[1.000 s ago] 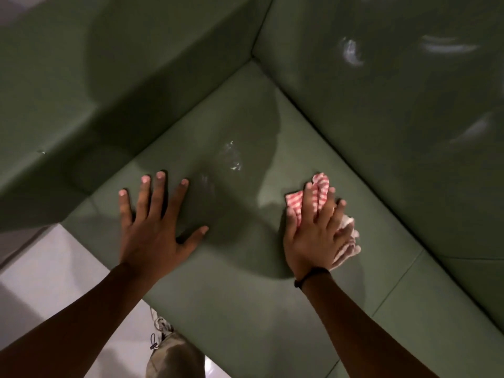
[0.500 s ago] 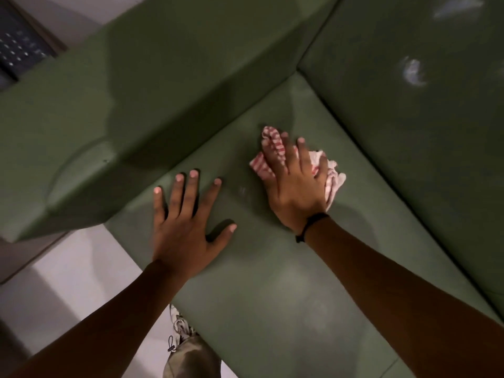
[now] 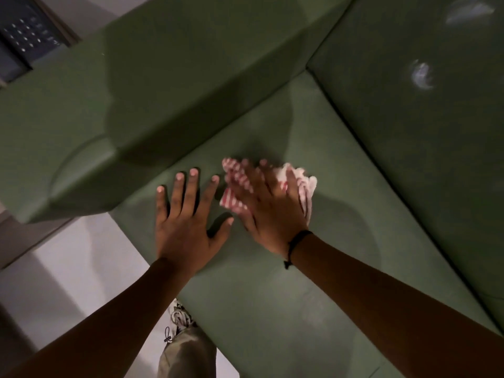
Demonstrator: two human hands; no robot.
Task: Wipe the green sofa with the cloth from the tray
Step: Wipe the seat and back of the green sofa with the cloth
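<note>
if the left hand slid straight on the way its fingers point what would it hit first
Likely the sofa's armrest: the left hand lies flat on the seat, fingers aimed at its inner wall with bare seat between. The cloth lies just right of that line.

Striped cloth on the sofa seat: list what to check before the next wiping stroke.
1. The striped cloth lies on the sofa seat under the right hand: ok.
2. The right hand's fingers lie flat over the cloth, though blurred: ok.
3. The left hand lies flat on the seat right beside the cloth, in the way of a leftward stroke: not ok.
4. A whitish smudge shows on the backrest: not ok.
5. Whether the cloth is damp or dry: cannot tell.
</note>
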